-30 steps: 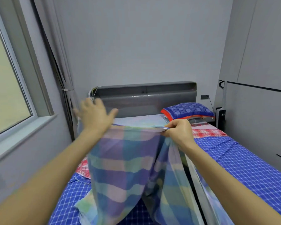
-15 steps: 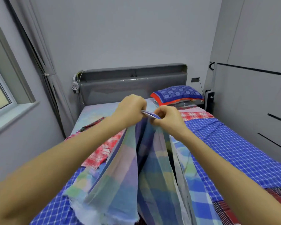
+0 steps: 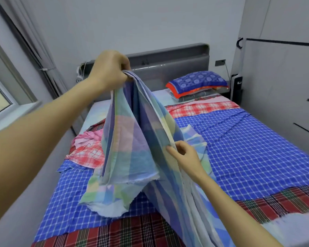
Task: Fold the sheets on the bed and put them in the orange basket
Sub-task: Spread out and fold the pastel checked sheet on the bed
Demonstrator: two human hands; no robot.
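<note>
1. Fingers of my left hand [image 3: 109,70] bunch the pastel checked sheet [image 3: 132,139] at its top, raised above the bed [image 3: 248,148].
2. My right hand [image 3: 183,154], lower down, pinches the sheet's hanging edge.

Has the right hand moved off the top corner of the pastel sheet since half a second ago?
Yes. The right hand has slid down the pastel sheet, away from the headboard; the left hand holds the top.

The left hand [image 3: 111,70] is raised high in a closed fist grip, while the right hand [image 3: 183,154] sits lower, fingers pinched together.
</note>
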